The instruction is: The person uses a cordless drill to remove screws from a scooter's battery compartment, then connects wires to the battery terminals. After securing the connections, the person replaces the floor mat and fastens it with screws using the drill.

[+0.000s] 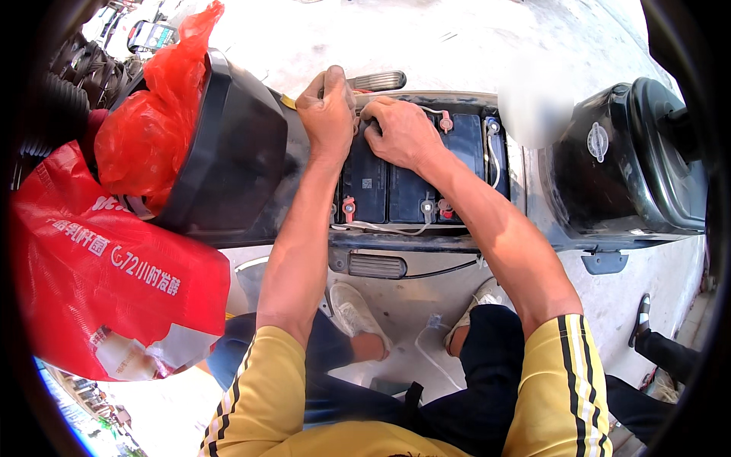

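Below me lies an open battery compartment [358, 242] in a scooter-like vehicle, with dark block batteries [367, 169] packed side by side. Red and grey terminals [349, 209] and thin white wires [392, 229] show along their edges. My left hand [327, 114] is closed in a fist at the compartment's far left corner, thumb up; what it grips is hidden. A small yellow piece [288, 101] shows beside it. Over the far ends of the batteries, my right hand [402, 133] has its fingers curled together close to the left one. Whatever is between its fingertips cannot be made out.
A black front panel [236, 152] stands left, with a red plastic bag [145, 141] and a large red printed sack [122, 282]. To the right is a black rounded case [609, 160]. Footrests [377, 266] jut from the sides. Another person's dark-clothed leg [666, 354] is at right.
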The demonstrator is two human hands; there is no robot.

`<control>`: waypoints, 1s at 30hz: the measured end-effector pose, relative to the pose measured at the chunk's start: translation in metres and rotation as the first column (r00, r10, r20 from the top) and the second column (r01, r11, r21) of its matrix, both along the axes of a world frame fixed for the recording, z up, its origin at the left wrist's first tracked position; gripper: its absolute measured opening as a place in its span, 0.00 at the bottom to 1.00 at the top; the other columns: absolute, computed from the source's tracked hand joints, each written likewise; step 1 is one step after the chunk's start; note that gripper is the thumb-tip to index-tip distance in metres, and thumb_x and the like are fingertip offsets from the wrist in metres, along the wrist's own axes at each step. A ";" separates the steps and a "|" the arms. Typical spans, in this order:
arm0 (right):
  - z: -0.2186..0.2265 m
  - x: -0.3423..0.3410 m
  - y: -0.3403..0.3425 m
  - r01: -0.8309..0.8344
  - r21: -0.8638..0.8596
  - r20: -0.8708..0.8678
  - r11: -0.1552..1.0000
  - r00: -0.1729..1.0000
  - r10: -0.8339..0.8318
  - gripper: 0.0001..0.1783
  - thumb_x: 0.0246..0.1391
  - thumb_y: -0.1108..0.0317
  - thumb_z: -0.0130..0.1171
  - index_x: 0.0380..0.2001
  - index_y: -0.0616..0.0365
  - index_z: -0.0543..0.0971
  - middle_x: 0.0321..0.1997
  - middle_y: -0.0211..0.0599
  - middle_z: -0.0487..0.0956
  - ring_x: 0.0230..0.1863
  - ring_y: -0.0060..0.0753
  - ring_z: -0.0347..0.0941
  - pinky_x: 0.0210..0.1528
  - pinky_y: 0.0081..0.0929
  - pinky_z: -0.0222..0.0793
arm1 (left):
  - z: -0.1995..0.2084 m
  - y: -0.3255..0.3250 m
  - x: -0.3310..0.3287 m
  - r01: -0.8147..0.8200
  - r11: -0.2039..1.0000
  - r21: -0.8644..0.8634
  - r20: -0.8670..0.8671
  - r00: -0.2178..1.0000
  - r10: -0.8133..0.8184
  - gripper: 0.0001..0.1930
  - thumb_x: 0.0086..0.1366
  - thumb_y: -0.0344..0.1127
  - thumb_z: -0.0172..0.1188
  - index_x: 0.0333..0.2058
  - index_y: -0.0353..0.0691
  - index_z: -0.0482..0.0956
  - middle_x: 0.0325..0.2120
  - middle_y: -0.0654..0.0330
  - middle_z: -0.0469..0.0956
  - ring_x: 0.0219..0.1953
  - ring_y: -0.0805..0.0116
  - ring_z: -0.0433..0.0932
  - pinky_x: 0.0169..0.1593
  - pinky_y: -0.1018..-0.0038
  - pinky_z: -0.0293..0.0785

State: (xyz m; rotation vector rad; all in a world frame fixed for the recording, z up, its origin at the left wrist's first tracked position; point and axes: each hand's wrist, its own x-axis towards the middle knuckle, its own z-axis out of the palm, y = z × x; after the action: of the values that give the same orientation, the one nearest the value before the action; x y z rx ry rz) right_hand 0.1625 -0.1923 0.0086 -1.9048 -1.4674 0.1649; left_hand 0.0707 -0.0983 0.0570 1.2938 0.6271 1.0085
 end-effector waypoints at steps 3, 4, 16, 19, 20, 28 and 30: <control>0.003 -0.002 -0.002 0.005 -0.016 -0.015 1.000 1.000 -0.005 0.13 0.55 0.66 0.61 0.40 0.61 0.85 0.45 0.47 0.85 0.47 0.58 0.83 0.55 0.48 0.79 | 0.000 0.016 -0.013 0.225 0.973 -0.045 0.020 0.974 -0.224 0.24 0.76 0.33 0.55 0.18 0.47 0.60 0.12 0.69 0.57 0.15 0.78 0.51 0.21 0.71 0.44; 0.005 -0.002 -0.002 0.011 -0.029 -0.022 1.000 1.000 -0.011 0.13 0.55 0.66 0.61 0.40 0.61 0.85 0.45 0.47 0.85 0.47 0.57 0.83 0.55 0.48 0.79 | -0.001 0.020 -0.014 0.291 0.956 -0.049 0.030 0.957 -0.289 0.24 0.76 0.33 0.55 0.18 0.47 0.60 0.12 0.69 0.56 0.15 0.78 0.51 0.21 0.71 0.44; 0.001 -0.007 -0.003 -0.027 0.066 -0.039 0.997 0.999 0.029 0.11 0.55 0.69 0.61 0.40 0.61 0.85 0.45 0.48 0.85 0.46 0.57 0.83 0.54 0.46 0.78 | -0.007 0.025 -0.023 0.305 0.952 0.023 -0.034 0.952 -0.305 0.22 0.80 0.40 0.52 0.23 0.45 0.61 0.15 0.68 0.59 0.18 0.79 0.54 0.22 0.74 0.49; 0.022 0.007 -0.023 -0.066 0.130 -0.017 0.989 0.997 0.069 0.11 0.55 0.71 0.60 0.40 0.61 0.85 0.44 0.48 0.85 0.44 0.57 0.82 0.54 0.47 0.78 | -0.009 0.017 -0.015 0.215 0.974 0.076 -0.067 0.975 -0.210 0.20 0.81 0.47 0.55 0.29 0.43 0.66 0.18 0.67 0.64 0.19 0.78 0.60 0.23 0.75 0.58; 0.037 0.011 -0.036 -0.072 0.055 0.029 0.996 0.997 0.070 0.11 0.55 0.72 0.59 0.40 0.61 0.84 0.44 0.48 0.85 0.43 0.57 0.82 0.52 0.47 0.78 | -0.013 0.014 -0.016 0.209 0.972 0.112 -0.077 0.977 -0.201 0.20 0.81 0.49 0.56 0.32 0.43 0.67 0.20 0.67 0.65 0.19 0.78 0.63 0.23 0.75 0.61; 0.130 -0.013 -0.258 -0.045 0.346 0.317 0.937 0.946 -0.072 0.17 0.51 0.82 0.63 0.46 0.60 0.84 0.47 0.41 0.85 0.45 0.49 0.83 0.48 0.38 0.81 | -0.069 0.032 -0.053 0.234 0.864 0.446 -0.492 0.870 0.019 0.11 0.80 0.40 0.56 0.44 0.35 0.74 0.31 0.63 0.76 0.34 0.72 0.73 0.44 0.70 0.72; 0.111 -0.034 -0.352 0.273 0.358 0.249 0.893 0.894 -0.373 0.20 0.49 0.84 0.63 0.46 0.59 0.83 0.48 0.41 0.85 0.46 0.47 0.83 0.47 0.37 0.81 | -0.090 0.054 -0.047 0.270 0.842 0.466 -0.512 0.859 0.008 0.14 0.82 0.42 0.55 0.49 0.35 0.75 0.35 0.62 0.79 0.35 0.72 0.74 0.43 0.71 0.72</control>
State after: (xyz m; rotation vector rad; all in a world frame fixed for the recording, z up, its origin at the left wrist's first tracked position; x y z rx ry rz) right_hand 0.1287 -0.5443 0.1198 -1.9328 -1.2456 -0.5236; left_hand 0.0237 -0.0446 -0.0333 2.1032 0.6521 0.7419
